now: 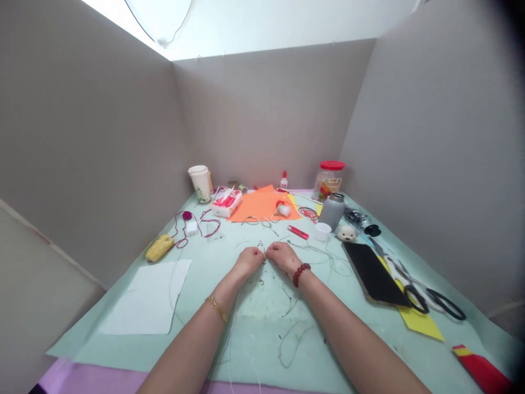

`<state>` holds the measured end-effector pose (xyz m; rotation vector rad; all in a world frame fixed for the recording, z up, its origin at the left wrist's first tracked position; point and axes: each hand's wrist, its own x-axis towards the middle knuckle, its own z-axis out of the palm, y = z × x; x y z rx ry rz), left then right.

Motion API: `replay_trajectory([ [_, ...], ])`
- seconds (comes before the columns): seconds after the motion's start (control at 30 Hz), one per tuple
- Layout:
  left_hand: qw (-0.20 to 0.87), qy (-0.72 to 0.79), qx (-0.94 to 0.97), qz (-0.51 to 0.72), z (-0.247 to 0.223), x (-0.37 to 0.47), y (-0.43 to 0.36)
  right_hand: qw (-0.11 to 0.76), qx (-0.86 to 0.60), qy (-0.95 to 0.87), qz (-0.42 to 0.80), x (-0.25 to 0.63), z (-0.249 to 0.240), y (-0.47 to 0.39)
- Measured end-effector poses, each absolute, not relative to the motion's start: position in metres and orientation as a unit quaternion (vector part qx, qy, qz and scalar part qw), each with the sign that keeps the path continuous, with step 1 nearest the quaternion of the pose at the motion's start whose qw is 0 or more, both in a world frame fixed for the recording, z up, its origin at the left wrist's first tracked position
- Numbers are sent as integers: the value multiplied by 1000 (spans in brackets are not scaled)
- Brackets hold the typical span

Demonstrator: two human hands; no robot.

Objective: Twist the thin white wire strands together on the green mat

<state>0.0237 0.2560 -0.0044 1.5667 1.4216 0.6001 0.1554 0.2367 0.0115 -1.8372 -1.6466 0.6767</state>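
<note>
My left hand (251, 261) and my right hand (282, 256) meet over the middle of the table, fingertips pinched almost together. Something small and dark shows between them, too tiny to name. Thin pale cords (230, 350) run along the inside of my left forearm towards the table's front edge; whether they reach the fingers I cannot tell. Small dark scraps lie scattered around and below both hands. Beyond my right hand is a red lighter (298, 232). Loose green thread (328, 256) spreads to its right, and another loop (291, 350) lies near my right forearm.
At left are a white sheet (147, 298), a yellow corn-shaped object (159, 248) and purple cord (211, 225). Tissues (227, 203), orange paper (254, 207) and a paper cup (200, 184) stand behind. A grey bottle (332, 210), phone (375, 273) and scissors (426, 293) occupy the right.
</note>
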Motion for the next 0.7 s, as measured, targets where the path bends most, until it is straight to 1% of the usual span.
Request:
replay_trajectory([
  [0.17, 525, 571, 592, 216, 1, 23, 258, 294, -699, -629, 172, 175, 21, 227],
  [0.27, 585, 558, 563, 170, 6, 23, 262, 339, -715, -605, 90, 178, 20, 212],
  [0.3, 605, 552, 553, 156, 8, 23, 264, 357, -715, -595, 86, 176, 20, 205],
  [0.33, 627, 544, 540, 142, 10, 23, 266, 369, -715, -584, 111, 172, 19, 199],
  [0.37, 650, 535, 524, 129, 12, 23, 267, 373, -713, -572, 164, 168, 19, 193],
  [0.43, 694, 519, 488, 107, 17, 22, 270, 362, -700, -535, 304, 157, 19, 182],
  [0.5, 719, 513, 460, 88, 22, 20, 271, 360, -676, -497, 409, 147, 20, 175],
  [0.57, 722, 516, 455, 76, 26, 20, 273, 373, -657, -475, 451, 137, 21, 172],
  [0.7, 714, 520, 464, 61, 28, 20, 274, 377, -650, -463, 471, 124, 22, 167],
])
